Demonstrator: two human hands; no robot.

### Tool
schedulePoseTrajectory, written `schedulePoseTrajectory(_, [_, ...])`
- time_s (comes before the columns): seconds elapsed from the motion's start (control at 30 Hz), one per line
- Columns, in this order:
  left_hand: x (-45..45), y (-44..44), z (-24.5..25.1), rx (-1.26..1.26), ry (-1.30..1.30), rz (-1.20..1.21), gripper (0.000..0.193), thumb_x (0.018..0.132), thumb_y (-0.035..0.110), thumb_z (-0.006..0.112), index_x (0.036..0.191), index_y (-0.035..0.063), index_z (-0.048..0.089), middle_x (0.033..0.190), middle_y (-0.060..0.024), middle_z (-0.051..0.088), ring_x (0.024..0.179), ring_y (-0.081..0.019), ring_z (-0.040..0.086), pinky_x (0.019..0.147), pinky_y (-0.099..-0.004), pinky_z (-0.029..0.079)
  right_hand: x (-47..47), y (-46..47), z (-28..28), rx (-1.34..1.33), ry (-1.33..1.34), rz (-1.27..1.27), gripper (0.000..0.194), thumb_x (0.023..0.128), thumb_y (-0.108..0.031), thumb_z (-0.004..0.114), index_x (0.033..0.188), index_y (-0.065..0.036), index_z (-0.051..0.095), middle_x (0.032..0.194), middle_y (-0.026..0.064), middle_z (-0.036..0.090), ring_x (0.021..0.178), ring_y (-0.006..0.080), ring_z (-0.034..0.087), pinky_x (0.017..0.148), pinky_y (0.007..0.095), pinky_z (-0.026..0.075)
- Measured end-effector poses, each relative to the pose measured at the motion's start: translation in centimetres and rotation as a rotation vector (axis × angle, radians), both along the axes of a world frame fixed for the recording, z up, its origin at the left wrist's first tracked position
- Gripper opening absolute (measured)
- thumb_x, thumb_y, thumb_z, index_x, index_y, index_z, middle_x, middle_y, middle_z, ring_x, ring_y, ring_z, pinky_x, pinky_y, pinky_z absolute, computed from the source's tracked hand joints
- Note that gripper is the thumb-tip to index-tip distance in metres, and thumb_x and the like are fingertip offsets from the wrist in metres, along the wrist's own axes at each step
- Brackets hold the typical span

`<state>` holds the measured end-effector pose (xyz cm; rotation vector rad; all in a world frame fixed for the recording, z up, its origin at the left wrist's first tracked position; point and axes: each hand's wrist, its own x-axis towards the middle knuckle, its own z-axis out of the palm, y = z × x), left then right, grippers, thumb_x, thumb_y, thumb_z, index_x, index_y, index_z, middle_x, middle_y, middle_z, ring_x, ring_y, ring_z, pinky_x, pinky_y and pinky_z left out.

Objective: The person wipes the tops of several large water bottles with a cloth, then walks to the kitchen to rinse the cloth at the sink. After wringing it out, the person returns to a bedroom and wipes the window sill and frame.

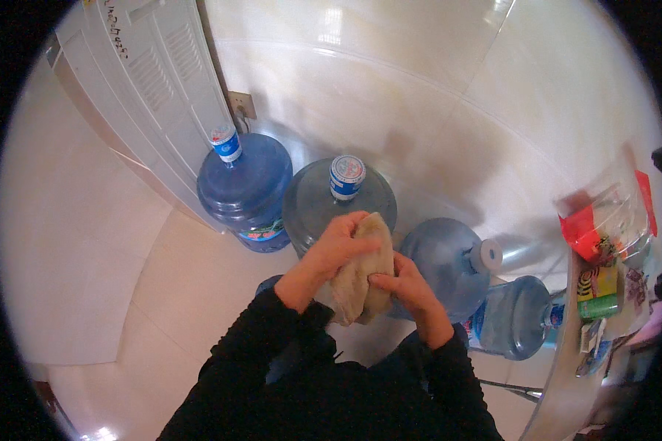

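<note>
Both of my hands hold a beige cloth (362,281) in front of my body. My left hand (336,245) grips its upper left part, fingers bent over the fabric. On the cloth's right edge is my right hand (408,284), with the thumb on top. Just beyond the cloth stands a large water-cooler bottle (314,204) with a blue and white sealed cap (347,176). A blue water bottle (248,182) with a similar cap stands to its left. Close to my right hand is another clear bluish bottle (444,259) with a white cap (491,254), tilted to the right.
A further water bottle (516,317) lies on its side at the right. Beside it, a table edge (557,375) carries plastic packaging (612,220) and a green can (598,307). A white panelled door (160,82) and a wall socket (243,105) are at the upper left.
</note>
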<state>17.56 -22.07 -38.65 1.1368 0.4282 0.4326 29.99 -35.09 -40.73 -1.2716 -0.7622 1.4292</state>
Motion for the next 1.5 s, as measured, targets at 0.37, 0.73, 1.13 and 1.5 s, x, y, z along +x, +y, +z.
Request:
schedulePoseTrajectory(0.37, [3.3,5.8,2.4,1.283,0.106,0.82,0.04,0.066,0.019,0.072,0.101,0.0066,0.057,0.104,-0.0104,0.055,0.095,-0.0284,0.054,0.078,-0.0371,0.046,7.7,5.2,14.4,0.865,-0.771,-0.867,0.034,0.082,-0.012,0.061,0.111,-0.001,0.049,0.106,0.0088,0.057,0.092,0.0173,0.055,0.078,0.0291,0.046])
schedulePoseTrajectory(0.73, [4.0,8.8,-0.7,1.314,0.307,0.54,0.041,0.062,0.021,0.073,0.099,0.0142,0.058,0.1,-0.0093,0.055,0.085,-0.0284,0.059,0.071,-0.0366,0.049,11.8,18.4,-2.1,0.338,-2.093,-0.782,0.042,0.071,-0.011,0.056,0.112,-0.023,0.056,0.125,-0.0074,0.05,0.113,0.0277,0.041,0.093,0.0508,0.027])
schedulePoseTrajectory(1.13, [3.5,7.2,0.3,1.342,0.501,0.484,0.041,0.065,0.025,0.071,0.103,0.0206,0.056,0.103,-0.0094,0.05,0.078,-0.0323,0.059,0.064,-0.0413,0.05,14.4,16.7,-7.7,0.321,-1.551,-0.486,0.034,0.07,-0.012,0.065,0.103,-0.016,0.062,0.105,0.0144,0.053,0.094,0.0305,0.054,0.079,0.035,0.046])
schedulePoseTrajectory(1.5, [-1.7,-1.6,0.9,1.366,0.508,0.534,0.041,0.066,0.019,0.071,0.103,0.0161,0.053,0.102,-0.0105,0.049,0.081,-0.0295,0.058,0.062,-0.0394,0.049,15.8,16.5,-4.9,0.25,-1.536,-0.265,0.029,0.075,-0.01,0.053,0.099,-0.018,0.066,0.108,0.0184,0.052,0.099,0.0367,0.052,0.085,0.0395,0.044])
